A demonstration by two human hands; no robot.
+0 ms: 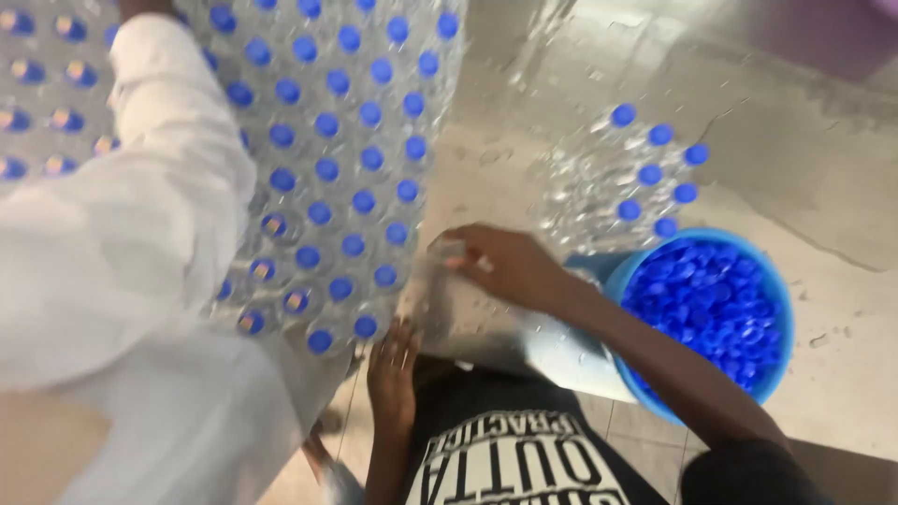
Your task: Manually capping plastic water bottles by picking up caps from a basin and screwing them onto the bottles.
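My left arm in a wide white sleeve [140, 215] reaches up across a big block of clear plastic bottles with blue caps [346, 168]. Only a sliver of my left hand [140, 6] shows at the top edge, so its grip is hidden. My right hand is out of view. In front of me a co-worker in a black printed shirt [505, 458] has one hand [510, 266] on the top of a clear bottle [454, 251]. The co-worker's other hand [393, 369] rests at the edge of the bottle block.
A blue bucket [778, 318] filled with loose blue caps [711, 299] stands at the right, by the co-worker's forearm. Behind it is a small cluster of capped bottles [636, 178]. The grey concrete floor [795, 122] looks wet. My white robe [187, 421] fills the lower left.
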